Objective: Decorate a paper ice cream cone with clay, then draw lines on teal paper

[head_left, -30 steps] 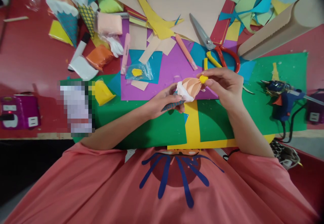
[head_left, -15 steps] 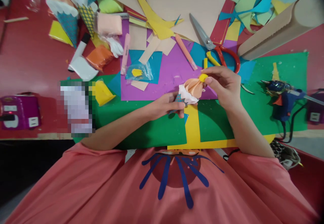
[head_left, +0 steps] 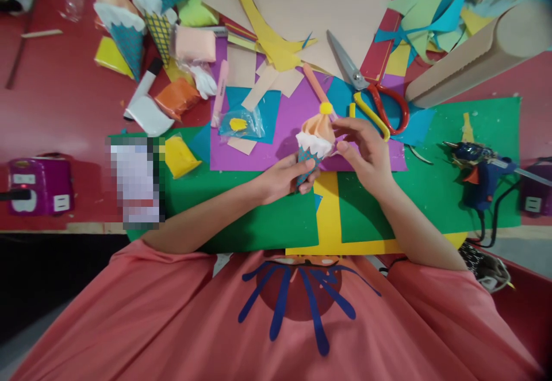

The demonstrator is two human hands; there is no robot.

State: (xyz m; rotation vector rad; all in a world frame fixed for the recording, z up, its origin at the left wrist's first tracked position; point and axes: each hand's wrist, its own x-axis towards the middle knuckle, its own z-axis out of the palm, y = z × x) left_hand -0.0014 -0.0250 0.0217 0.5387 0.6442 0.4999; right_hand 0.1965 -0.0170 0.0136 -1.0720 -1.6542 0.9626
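My left hand (head_left: 287, 179) is wrapped round the blue patterned cone of a craft ice cream cone (head_left: 315, 144), held nearly upright. White scalloped trim circles its top, with a peach swirl above and a yellow ball on the tip. Beside the swirl, my right hand (head_left: 364, 151) has its thumb and fingers apart; the fingertips are close to the peach part, and I cannot tell if they touch it. Beneath both hands lie purple paper (head_left: 284, 139) and a green sheet (head_left: 241, 220). A small bag with a yellow piece (head_left: 238, 124) rests to the left.
Red-handled scissors (head_left: 357, 79) lie beyond my right hand. A blue glue gun (head_left: 480, 177) with its cord is at the right, below a beige roll (head_left: 466, 53). Finished cones (head_left: 125, 36), clay packs (head_left: 176, 98) and a marker (head_left: 142, 88) crowd the upper left.
The ice cream cone has turned from leaning right to nearly upright in my left hand. My right fingers have let go of the yellow ball and moved down and left beside the swirl.
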